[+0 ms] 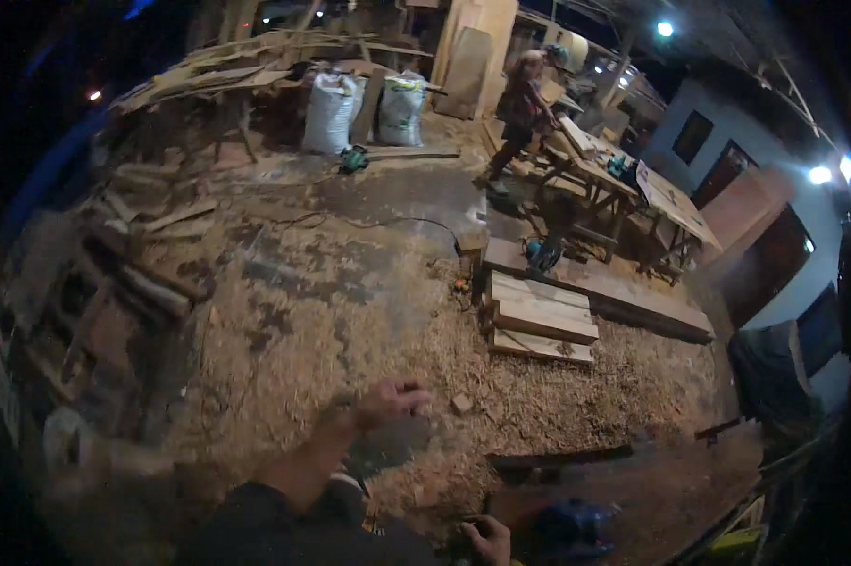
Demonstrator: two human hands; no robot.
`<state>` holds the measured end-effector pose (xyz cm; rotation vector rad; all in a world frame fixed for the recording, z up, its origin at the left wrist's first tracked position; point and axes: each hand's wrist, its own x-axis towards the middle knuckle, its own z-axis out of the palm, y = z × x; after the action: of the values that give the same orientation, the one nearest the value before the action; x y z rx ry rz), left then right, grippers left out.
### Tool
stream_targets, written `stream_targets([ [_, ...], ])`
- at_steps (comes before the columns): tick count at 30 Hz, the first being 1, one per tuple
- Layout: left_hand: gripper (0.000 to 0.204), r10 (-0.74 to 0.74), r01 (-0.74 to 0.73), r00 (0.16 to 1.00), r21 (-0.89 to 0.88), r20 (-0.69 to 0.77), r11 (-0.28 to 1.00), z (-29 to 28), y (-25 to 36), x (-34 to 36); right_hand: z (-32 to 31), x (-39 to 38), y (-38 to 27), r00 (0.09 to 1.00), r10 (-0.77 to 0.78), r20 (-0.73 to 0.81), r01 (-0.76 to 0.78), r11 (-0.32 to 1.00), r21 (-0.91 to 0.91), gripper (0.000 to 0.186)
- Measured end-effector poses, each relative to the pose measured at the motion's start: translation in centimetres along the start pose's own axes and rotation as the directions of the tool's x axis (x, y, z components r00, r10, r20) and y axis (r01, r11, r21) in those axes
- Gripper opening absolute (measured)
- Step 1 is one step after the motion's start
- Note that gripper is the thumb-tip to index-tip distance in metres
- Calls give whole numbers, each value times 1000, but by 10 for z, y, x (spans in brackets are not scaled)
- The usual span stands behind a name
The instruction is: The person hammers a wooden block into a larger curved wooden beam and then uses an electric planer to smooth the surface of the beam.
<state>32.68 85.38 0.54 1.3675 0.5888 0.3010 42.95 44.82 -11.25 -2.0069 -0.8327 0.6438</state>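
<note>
My left hand (392, 400) reaches out over the chip-covered floor, its fingers loosely bent and somewhat apart, with nothing visible in them. A small wood offcut (461, 404) lies on the shavings just to its right. Low in the picture, my right hand (488, 539) is partly cut off by the edge; its visible fingers are half curled and apart, and I see nothing held. Beside it on the right is a broad dark brown wooden surface (671, 481) with a blurred dark blue object (572, 528) on it.
Squared timbers (543, 316) lie stacked beside a long beam (633, 300) with a power tool (542, 255) on it. A cable (388, 222) crosses the floor. Farther off, another person (525, 104) stands at a workbench (671, 203). White sacks (331, 113) and scrap wood stand at the back.
</note>
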Motion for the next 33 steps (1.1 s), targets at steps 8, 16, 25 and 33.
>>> stream_targets([
  [8, 28, -325, 275, 921, 233, 214, 933, -197, -38, 163, 146, 232, -106, 960, 154, 235, -206, 955, 216, 31],
  [16, 34, -444, 394, 892, 336, 84, 856, -362, 22, 262, 171, 479, -137, 736, 646, 204, -593, 760, -266, 33],
  [25, 31, -331, 309, 942, 246, 54, 919, -418, 82, 477, 210, 558, -67, 388, 888, 245, -920, 389, 49, 34],
  [33, 32, -722, 787, 564, 526, -400, 323, -576, -95, 702, 214, 845, -36, 387, 906, 175, -920, 366, 141, 32],
])
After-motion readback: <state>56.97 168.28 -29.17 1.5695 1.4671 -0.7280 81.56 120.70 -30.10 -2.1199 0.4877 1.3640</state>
